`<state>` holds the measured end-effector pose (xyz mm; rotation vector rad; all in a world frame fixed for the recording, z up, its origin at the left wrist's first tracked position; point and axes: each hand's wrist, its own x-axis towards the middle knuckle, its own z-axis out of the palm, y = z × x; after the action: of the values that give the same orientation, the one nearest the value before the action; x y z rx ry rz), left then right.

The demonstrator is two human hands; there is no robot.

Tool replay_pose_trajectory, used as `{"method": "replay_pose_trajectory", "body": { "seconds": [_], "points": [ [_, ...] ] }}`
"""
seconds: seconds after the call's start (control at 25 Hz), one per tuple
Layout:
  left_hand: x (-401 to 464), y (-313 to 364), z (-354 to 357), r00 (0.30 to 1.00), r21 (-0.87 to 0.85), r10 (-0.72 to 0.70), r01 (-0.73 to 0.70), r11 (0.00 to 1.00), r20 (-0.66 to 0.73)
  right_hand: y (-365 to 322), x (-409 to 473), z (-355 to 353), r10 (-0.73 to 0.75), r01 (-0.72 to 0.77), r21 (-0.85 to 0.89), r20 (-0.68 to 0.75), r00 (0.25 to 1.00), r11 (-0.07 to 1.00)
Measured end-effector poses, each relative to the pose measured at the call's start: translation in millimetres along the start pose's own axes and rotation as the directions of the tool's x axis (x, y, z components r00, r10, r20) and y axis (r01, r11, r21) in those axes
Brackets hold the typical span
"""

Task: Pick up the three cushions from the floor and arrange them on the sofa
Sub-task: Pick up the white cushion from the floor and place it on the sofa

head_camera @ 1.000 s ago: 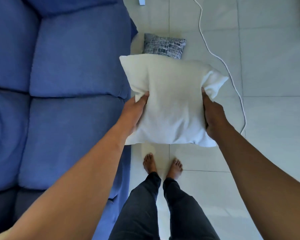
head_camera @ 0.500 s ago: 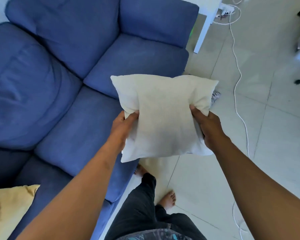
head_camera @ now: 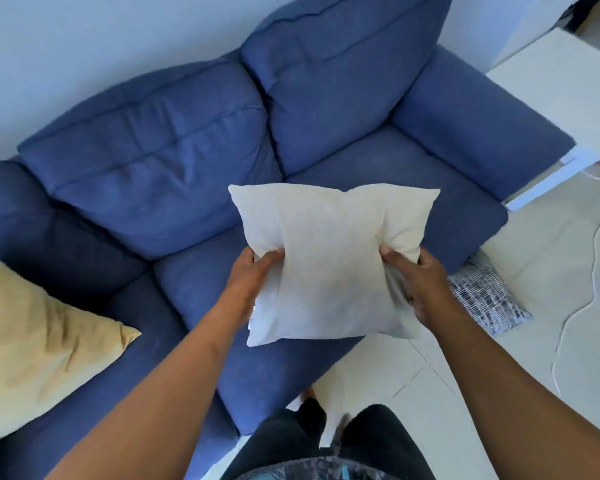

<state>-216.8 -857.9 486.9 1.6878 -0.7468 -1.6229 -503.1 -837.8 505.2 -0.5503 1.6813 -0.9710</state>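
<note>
I hold a white cushion in the air over the front of the blue sofa's right seat. My left hand grips its left edge and my right hand grips its right edge. A yellow cushion lies on the sofa's left seat. A grey patterned cushion lies on the floor beside the sofa's right front corner, partly hidden behind my right hand.
A white side table stands just past the sofa's right arm. A white cable runs across the tiled floor on the right. My legs and feet are close to the sofa's front edge.
I have turned from the floor toward the sofa, carrying the white cushion up and over the seat. The yellow cushion on the left has come fully into view.
</note>
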Motion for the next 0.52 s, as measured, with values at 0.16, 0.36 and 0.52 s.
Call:
{"method": "replay_pose_trajectory", "body": {
  "seconds": [0.16, 0.36, 0.52],
  "points": [
    [4.9, -4.2, -54.9, 0.994, -0.070, -0.002, -0.005, 0.998, -0.108, -17.9, 30.1, 62.1, 0.033, -0.013, -0.127, 0.152, 0.988, 0.992],
    [1.3, -13.7, -95.9, 0.968, -0.139, -0.056, 0.022, 0.990, -0.246, -28.6, 64.3, 127.6, 0.103, -0.023, -0.246, 0.316, 0.943, 0.969],
    [12.4, -10.3, -118.0, 0.911, -0.176, -0.099, 0.030, 0.984, -0.400, -40.4, 95.9, 178.0, 0.156, -0.018, -0.296, 0.448, 0.880, 0.955]
  ]
}}
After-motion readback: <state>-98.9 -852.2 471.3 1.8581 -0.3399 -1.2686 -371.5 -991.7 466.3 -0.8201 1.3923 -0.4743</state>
